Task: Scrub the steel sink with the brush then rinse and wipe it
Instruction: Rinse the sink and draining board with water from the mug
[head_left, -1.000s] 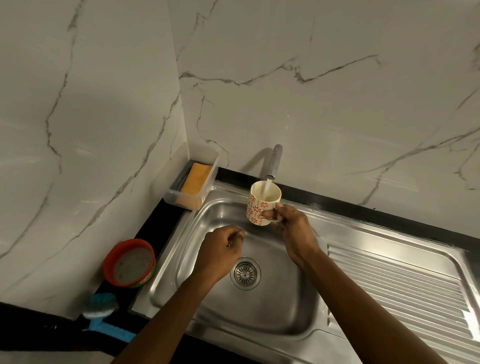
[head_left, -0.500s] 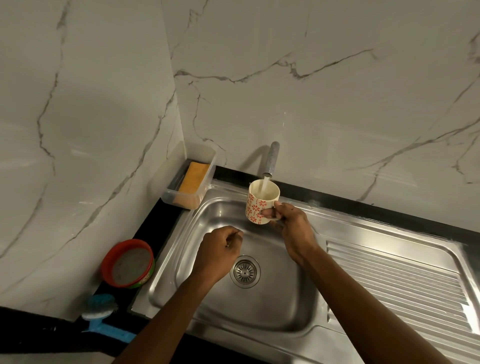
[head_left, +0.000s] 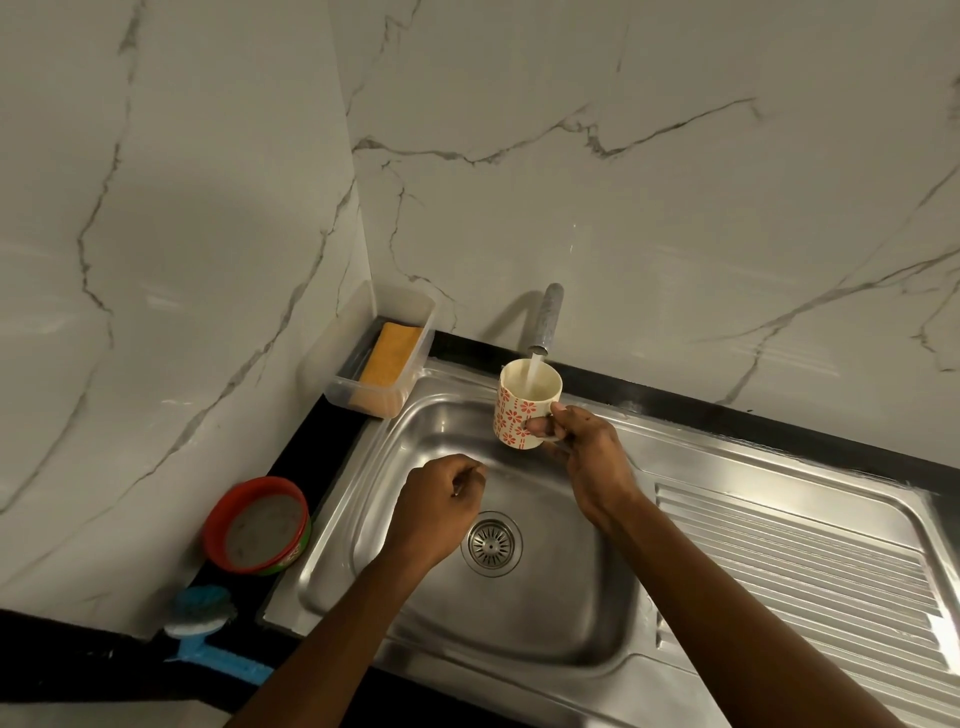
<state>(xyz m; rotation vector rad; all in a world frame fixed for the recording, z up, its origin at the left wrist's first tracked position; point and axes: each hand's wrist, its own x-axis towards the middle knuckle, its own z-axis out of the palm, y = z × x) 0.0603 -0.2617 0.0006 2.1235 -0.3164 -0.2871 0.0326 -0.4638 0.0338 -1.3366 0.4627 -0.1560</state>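
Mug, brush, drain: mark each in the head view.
mug (head_left: 517, 415), head view, on its flowered side wall.
brush (head_left: 200, 603), head view, on its teal bristle head.
drain (head_left: 491, 543), head view, on the strainer's centre.

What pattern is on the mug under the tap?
Mug: cream with red-orange flower print; the head view shows it.
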